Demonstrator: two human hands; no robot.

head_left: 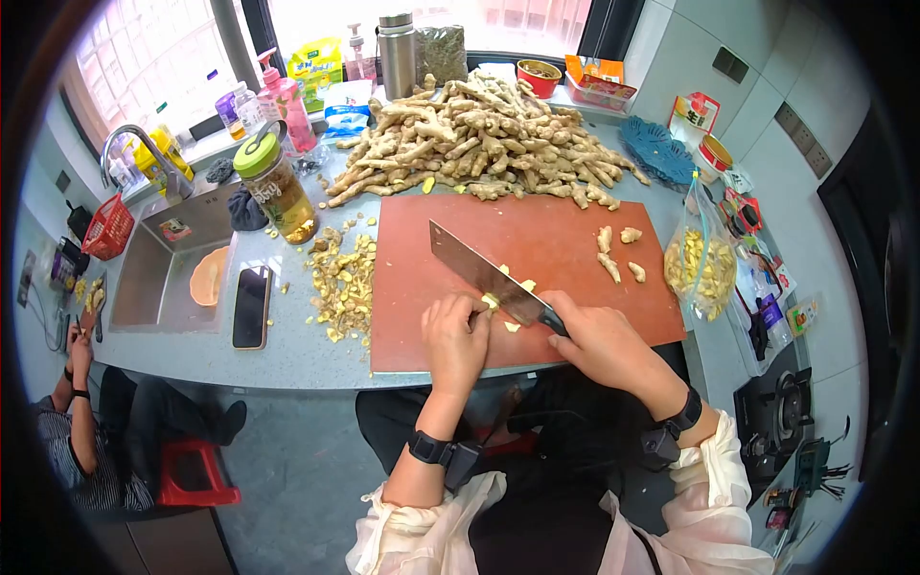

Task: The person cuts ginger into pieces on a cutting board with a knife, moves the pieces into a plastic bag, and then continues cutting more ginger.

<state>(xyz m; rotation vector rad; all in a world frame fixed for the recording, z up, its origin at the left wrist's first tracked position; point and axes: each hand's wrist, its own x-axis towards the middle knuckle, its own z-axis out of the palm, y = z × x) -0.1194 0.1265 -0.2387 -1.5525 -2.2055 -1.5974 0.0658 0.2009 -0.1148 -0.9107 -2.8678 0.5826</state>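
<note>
My right hand [604, 340] grips the black handle of a cleaver [471, 261], whose blade slants up and left across the reddish-brown cutting board [556, 230]. Close against the blade, my left hand [454, 335] has its fingers bent and pressed on a small piece of ginger [491, 301], partly hidden by the fingers. A few pale slices lie around the blade, one of them a loose slice [512, 327] near my right fingers. Several short ginger pieces [608, 266] rest on the board's right side. Behind the board rises a large pile of ginger roots [479, 139].
Ginger trimmings [343, 287] are heaped left of the board, near a phone [252, 307] and a lidded bottle [278, 196]. A bag of cut ginger [700, 266] stands at the right edge. Farther left are a sink [153, 287] and another person's hands [79, 350].
</note>
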